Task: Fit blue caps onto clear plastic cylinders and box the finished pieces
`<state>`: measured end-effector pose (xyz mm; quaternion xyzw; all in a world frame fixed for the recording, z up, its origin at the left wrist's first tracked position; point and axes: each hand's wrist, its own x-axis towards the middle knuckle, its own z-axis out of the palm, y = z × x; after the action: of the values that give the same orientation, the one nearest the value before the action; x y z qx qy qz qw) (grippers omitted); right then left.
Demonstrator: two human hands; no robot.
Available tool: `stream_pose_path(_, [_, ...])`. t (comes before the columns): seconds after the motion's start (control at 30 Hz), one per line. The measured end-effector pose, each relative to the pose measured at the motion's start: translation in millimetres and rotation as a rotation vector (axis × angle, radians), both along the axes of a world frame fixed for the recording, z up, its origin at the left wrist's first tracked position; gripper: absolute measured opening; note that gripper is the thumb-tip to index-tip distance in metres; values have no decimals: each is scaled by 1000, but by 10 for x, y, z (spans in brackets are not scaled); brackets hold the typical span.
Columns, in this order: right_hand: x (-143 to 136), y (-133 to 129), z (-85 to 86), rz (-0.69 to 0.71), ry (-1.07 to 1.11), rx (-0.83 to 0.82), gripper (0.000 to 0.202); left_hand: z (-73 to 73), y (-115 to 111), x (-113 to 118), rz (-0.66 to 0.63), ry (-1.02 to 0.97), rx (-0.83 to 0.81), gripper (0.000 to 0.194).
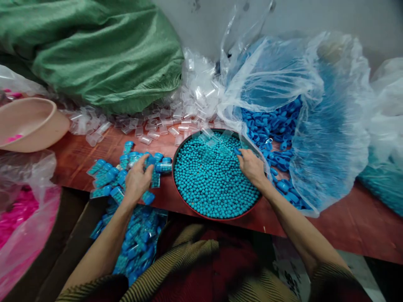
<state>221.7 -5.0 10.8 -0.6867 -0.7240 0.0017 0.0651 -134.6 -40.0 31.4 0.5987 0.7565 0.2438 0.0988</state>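
My left hand (137,181) is over a pile of clear tubes (105,178) filled with turquoise beads and closed with blue caps. Its thumb and forefinger are apart, with nothing plainly held between them; blue-capped tubes lie right beside the fingertips. Above the right side of a round pan (217,218) full of turquoise beads (214,176), my right hand (252,167) pinches a small blue cap (238,151). A few clear empty tubes (206,134) lie at the pan's far rim, partly over the beads.
Clear tubes (170,121) are heaped behind the pan, beside a green sack (110,54). An open plastic bag (333,126) spills blue caps (272,121) at right. A pale basin (58,121) stands left. More filled tubes (135,247) lie below the table edge.
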Motion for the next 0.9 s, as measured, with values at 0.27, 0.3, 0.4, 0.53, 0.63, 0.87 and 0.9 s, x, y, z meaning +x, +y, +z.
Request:
stream_pose_path(0.27, [-41,243,-76,-64,-174,-69,23,10,217,949,-191,64,-2,31])
stream_pose_path(0.3, [-37,219,-82,-50,-194,-66,23,-21,274,1103,-243,41,-41,29])
stream_pose_path(0.4, [-24,113,-63,-3,-238,-67,19,-142,437,1428,-351,3,-120,30])
stream_pose_path(0.53, [-139,-65,-30,88,-239,-111,19,-295,555,1570,-390,-8,-182,38])
stream_pose_path(0.63, [-295,-171,-80,226,-227,-119,24,-375,590,1589,-370,-11,-200,35])
stream_pose_path(0.87, [-199,-207,-291,324,135,-108,23,-437,661,1561,-415,-119,-233,21])
stream_pose_path(0.9, [-161,-181,-286,299,225,-84,22,-430,664,1544,-425,-154,-234,19])
